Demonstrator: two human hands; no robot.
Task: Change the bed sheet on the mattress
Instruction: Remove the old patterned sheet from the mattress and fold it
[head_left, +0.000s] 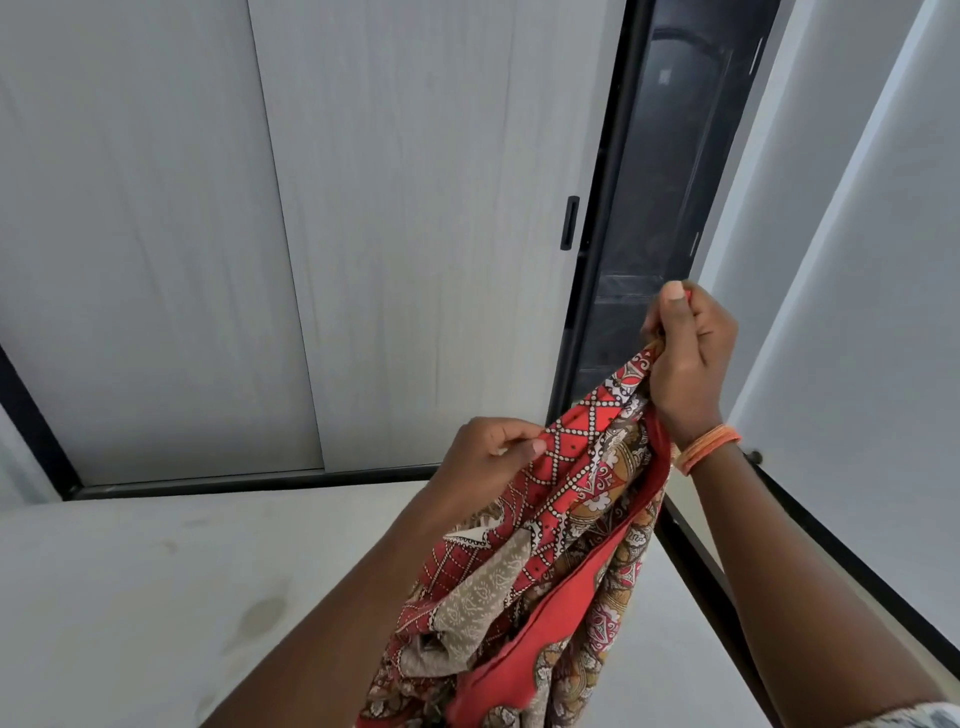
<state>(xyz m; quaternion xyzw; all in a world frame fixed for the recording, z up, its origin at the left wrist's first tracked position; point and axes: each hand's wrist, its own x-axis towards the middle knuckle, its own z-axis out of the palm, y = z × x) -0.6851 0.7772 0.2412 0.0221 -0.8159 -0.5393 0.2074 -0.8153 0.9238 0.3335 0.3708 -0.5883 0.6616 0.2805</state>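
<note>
A red patterned bed sheet (561, 525) hangs bunched between my two hands above the bare grey mattress (182, 597). Its edge is pinched by my left hand (488, 457) between thumb and fingers at the lower centre. Higher up on the right, my right hand (691, 358) grips a corner of the same sheet, with orange bangles on the wrist. The sheet's lower part drops out of view at the bottom edge.
A grey wardrobe with sliding doors (311, 234) and a black handle (569, 223) stands behind the mattress. A dark open gap (654, 208) lies beside the door. A white wall (857, 260) is on the right, with a black bed frame rail (696, 561) below it.
</note>
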